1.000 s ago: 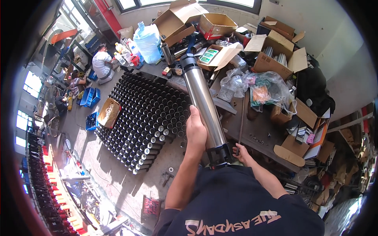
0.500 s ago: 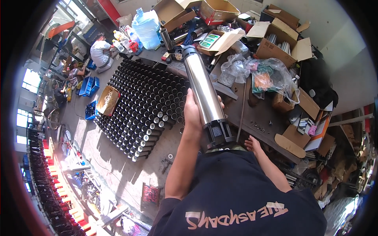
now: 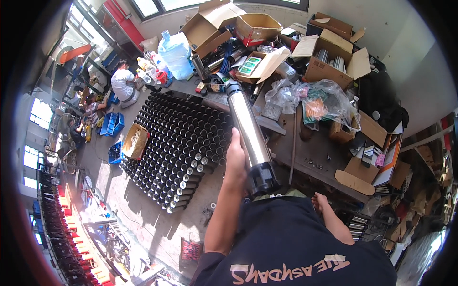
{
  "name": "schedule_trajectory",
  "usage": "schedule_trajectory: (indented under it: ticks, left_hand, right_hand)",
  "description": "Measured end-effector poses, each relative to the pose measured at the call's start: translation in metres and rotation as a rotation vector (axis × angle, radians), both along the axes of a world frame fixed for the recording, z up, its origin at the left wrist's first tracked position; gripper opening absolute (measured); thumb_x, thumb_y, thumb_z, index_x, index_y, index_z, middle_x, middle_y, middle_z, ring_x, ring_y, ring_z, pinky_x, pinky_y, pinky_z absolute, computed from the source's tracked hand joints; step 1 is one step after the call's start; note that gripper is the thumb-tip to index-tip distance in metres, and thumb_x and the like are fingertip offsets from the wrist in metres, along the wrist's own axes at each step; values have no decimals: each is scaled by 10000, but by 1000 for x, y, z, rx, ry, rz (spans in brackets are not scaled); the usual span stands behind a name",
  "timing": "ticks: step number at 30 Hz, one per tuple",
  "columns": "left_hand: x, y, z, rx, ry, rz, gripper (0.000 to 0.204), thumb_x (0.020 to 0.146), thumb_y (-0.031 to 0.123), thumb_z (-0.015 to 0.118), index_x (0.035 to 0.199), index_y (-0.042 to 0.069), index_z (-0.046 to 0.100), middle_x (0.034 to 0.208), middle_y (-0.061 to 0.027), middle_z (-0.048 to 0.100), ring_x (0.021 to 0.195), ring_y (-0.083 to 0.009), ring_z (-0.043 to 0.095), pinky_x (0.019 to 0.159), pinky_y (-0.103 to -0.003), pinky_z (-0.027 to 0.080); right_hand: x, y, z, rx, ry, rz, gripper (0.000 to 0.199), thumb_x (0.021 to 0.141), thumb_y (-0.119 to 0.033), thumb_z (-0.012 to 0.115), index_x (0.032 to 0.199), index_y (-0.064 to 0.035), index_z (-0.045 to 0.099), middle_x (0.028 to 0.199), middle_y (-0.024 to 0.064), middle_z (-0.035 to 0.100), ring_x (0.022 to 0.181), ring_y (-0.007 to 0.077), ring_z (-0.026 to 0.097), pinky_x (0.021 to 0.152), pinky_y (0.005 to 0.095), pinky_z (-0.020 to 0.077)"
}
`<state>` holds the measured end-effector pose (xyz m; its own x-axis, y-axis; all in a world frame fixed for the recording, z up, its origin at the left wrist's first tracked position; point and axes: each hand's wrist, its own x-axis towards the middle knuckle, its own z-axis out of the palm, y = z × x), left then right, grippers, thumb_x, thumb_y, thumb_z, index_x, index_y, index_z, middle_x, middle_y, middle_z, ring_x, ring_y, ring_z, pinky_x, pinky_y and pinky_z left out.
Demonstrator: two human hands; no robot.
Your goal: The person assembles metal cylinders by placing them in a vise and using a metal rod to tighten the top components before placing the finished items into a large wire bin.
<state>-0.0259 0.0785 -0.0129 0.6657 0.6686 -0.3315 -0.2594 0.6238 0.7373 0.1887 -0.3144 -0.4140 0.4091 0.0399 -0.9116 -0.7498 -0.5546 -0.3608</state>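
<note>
My left hand [image 3: 234,155] grips a shiny steel cylinder [image 3: 249,124] with black end pieces. The cylinder is held tilted in front of my chest, its slotted black lower end close to my shirt. At its upper end is a narrower black cap. My right hand [image 3: 321,202] is lowered near my waist, apart from the cylinder. Its fingers are half curled and partly apart, with nothing visible in them. On the floor to the left, many black-rimmed tubes [image 3: 176,138] stand upright in tight rows; several along the near edge have light tops.
A cluttered dark workbench [image 3: 305,148] bears cardboard boxes [image 3: 329,69], plastic bags [image 3: 329,102], a large blue water jug [image 3: 175,55] and small metal parts. An open carton [image 3: 135,141] and blue crates [image 3: 112,125] sit beyond the tubes. Other people [image 3: 125,83] crouch at far left.
The cylinder's lower end has moved down and slightly right, still in my left hand. My right hand has dropped lower and right, its fingers more curled. The whole view has shifted slightly.
</note>
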Motion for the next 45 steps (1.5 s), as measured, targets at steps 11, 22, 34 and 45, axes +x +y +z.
schedule_trajectory:
  ticks: [11,22,34,45]
  left_hand:
    - [14,-1,-84,-403,-476,-60,773,948,774,268,1195,85,518,920,-141,626,767,-283,649,700,-446,568]
    - [21,6,-41,-323,-754,-120,739,953,691,317,1360,100,499,812,-133,564,709,-281,500,663,-399,410]
    - [19,17,-11,-22,-206,-77,695,957,713,279,1102,84,536,801,-164,669,663,-253,681,559,-402,590]
    - [32,14,-21,-78,-738,-183,839,943,747,334,1432,73,428,788,-149,576,685,-254,532,637,-380,435]
  right_hand:
    - [-1,23,45,48,-128,324,320,981,-310,604,1165,-49,608,955,89,700,681,163,617,541,292,461]
    - [-19,1,33,-144,-321,611,426,899,-360,678,1138,-8,705,898,123,714,685,205,635,604,357,501]
    - [-3,37,50,-136,-383,659,435,879,-367,690,1095,8,725,1021,171,736,934,270,699,837,377,535]
    - [-2,52,38,-137,-410,760,502,870,-392,702,1147,26,700,1105,191,720,1035,302,685,893,383,519]
